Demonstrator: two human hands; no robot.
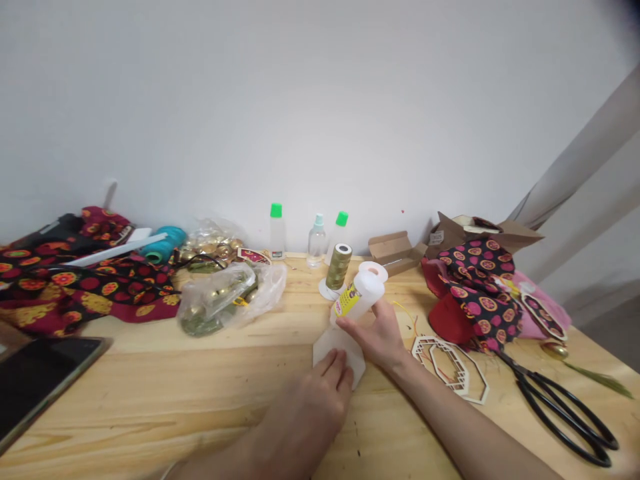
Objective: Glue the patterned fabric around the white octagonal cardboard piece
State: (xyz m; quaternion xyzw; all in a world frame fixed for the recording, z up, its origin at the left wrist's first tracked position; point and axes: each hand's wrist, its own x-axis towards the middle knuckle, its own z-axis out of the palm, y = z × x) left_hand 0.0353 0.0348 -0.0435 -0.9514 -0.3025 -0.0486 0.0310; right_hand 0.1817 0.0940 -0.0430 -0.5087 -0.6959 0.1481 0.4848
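My right hand (pixel 377 337) grips a white plastic squeeze bottle (pixel 361 293) with a yellow label, tilted with its lower end pointing down toward a pale octagonal card piece (pixel 345 353). That piece lies on the pine tabletop. My left hand (pixel 320 393) rests flat on its near edge, holding it down with the fingers spread a little. The bottle's tip is hidden behind my right hand and the bottle's own body.
A gold thread spool (pixel 339 267) stands just beyond the bottle. To the right lie a laser-cut wooden octagonal frame (pixel 450 367) and black-handled scissors (pixel 563 417). Patterned fabric (pixel 480 307), a plastic bag of gold trinkets (pixel 220 300), clear bottles and a dark tablet (pixel 35 380) surround them.
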